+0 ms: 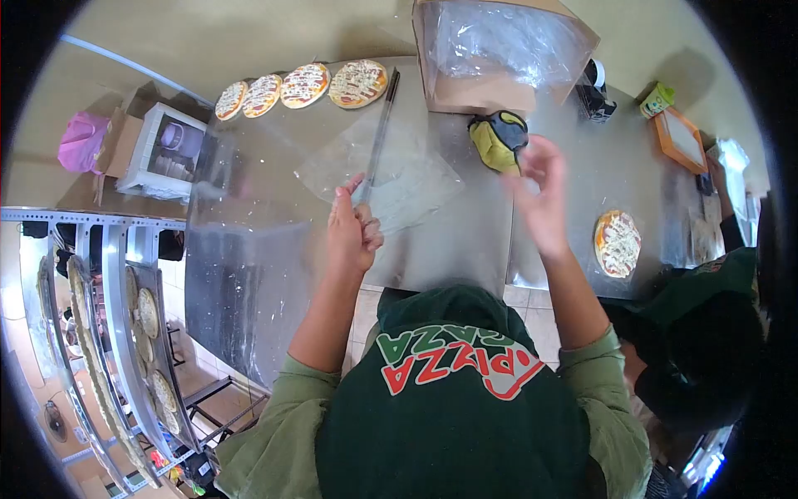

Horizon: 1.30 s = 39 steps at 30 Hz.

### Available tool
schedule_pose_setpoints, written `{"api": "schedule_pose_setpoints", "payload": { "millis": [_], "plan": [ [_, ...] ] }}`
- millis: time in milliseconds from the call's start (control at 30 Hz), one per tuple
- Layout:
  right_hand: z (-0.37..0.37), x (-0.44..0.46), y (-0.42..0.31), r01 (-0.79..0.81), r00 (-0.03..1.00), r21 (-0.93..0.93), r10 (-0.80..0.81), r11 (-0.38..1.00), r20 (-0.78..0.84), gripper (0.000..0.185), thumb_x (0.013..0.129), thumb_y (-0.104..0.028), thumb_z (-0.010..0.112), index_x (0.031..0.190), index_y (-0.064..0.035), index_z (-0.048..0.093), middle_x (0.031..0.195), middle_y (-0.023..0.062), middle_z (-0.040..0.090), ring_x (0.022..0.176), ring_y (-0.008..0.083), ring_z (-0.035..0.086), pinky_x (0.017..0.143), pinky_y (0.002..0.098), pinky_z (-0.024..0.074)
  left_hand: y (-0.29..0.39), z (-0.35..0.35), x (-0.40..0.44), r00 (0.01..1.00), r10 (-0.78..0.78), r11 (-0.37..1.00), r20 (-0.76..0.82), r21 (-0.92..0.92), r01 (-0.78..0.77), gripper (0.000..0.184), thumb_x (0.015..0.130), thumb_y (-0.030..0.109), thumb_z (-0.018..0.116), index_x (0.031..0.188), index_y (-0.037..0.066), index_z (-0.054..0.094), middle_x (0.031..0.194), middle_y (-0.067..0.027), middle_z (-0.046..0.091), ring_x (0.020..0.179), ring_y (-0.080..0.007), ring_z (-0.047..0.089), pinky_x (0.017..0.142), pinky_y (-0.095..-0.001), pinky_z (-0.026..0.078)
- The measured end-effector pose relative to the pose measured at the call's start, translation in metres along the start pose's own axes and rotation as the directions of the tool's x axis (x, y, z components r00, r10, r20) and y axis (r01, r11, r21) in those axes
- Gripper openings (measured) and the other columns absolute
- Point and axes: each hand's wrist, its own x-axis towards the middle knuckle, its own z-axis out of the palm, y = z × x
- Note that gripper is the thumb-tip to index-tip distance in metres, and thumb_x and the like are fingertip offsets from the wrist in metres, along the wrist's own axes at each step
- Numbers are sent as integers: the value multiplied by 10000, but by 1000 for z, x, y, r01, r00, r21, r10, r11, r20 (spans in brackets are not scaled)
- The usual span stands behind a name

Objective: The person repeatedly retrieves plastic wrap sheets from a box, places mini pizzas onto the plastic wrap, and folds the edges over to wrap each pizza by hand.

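My left hand (pixel 353 229) is above the steel table, its fingers curled and the index finger partly raised. Whatever it may grip is hidden. Beside its fingertips a clear plastic bag (pixel 424 187) lies spread on the table. A long thin bar with a dark end (pixel 383 125) runs across the bag toward this hand. My right hand (pixel 542 195), slightly blurred, is raised with fingers apart and nothing visible in it. Just beyond its fingers lies a yellow-green and grey cloth item (pixel 499 141); I cannot tell whether they touch.
Several topped pizzas (pixel 358 84) line the table's back edge, left of a cardboard box (pixel 478 93) of clear plastic. Another pizza (pixel 618 244) lies at right, near a person in a dark green top (pixel 698 287). A rack (pixel 116 274) with pizza bases stands at left.
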Motion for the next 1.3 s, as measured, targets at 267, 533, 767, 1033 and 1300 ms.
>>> {"api": "schedule_pose_setpoints", "payload": {
  "millis": [267,533,767,1033,1300],
  "plan": [
    [59,-40,6,3,812,31,-21,1000,583,191,813,-126,595,987,-45,593,835,68,633,716,187,614,732,316,487,-3,-14,13,999,26,1000,-48,8,-26,464,901,384,465,1260,98,402,880,-38,497,744,-139,466,628,-310,402],
    [56,-36,-23,-745,529,145,444,651,723,171,877,-149,551,946,1,595,706,40,595,604,91,559,521,224,463,54,3,-7,560,248,-40,791,586,-809,421,773,159,623,1159,38,505,1304,-125,436,1218,-194,393,1022,-418,258],
    [29,-47,-28,-609,701,96,477,787,530,178,869,-162,571,955,-7,586,703,-4,548,614,54,508,525,207,438,25,5,15,656,506,477,560,451,-754,55,811,48,567,836,12,535,837,-77,559,735,-162,538,701,-280,418],
    [40,-82,-35,-453,886,140,427,880,183,172,899,-198,529,866,-29,533,694,-17,516,613,45,481,530,207,440,19,26,20,570,779,421,260,456,-784,142,876,137,540,823,9,509,652,-31,441,564,-83,370,520,-229,336],
    [45,-47,-39,-106,965,87,82,990,248,255,865,-188,552,1054,-17,548,880,63,624,782,161,593,689,299,491,28,26,10,485,655,204,579,482,-852,82,847,113,570,867,34,562,595,-57,498,494,-132,458,476,-268,384]
  ]
}}
